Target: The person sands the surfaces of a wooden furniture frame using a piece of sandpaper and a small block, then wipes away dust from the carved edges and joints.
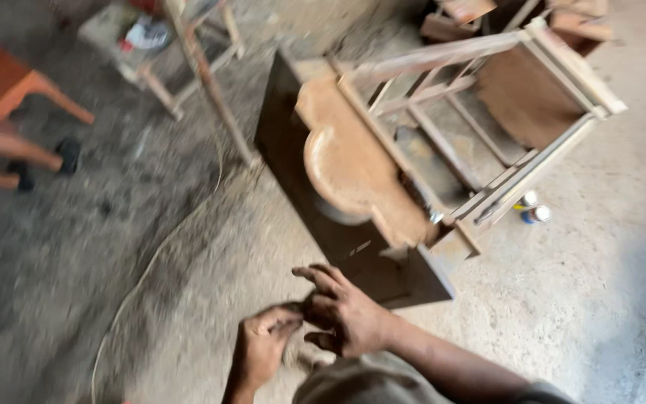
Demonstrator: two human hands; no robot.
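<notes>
Hands at the bottom of the blurred view, close together over a dusty concrete floor [600, 299]. The left hand [262, 346] is curled, thumb and fingers pinched toward the right. The right hand [344, 314] sits just beside it, fingers bent and partly spread, fingertips meeting the left's. Something small and pale shows just below and between the hands, but blur hides what it is; whether either grip truly holds it I cannot tell.

Just beyond the hands lies a wooden chair [428, 142], tipped onto its side on the floor. A dark flat panel [293, 157] is nearest, with a pale, rounded, carved seat piece [345, 164] against it. Behind that the frame of pale rails and legs stretches toward the upper right. The wood looks bare and dusty, with no shine, so the piece appears assembled but not yet finished or polished. Neither hand touches it.

Two small cans [531, 208] with blue bodies stand on the floor just right of the frame. A thin pale cord [166, 247] runs across the floor at left. Farther off are a wooden stool frame [196, 67], an orange stool [1, 82], and another person's legs [9, 153] at the left edge.
</notes>
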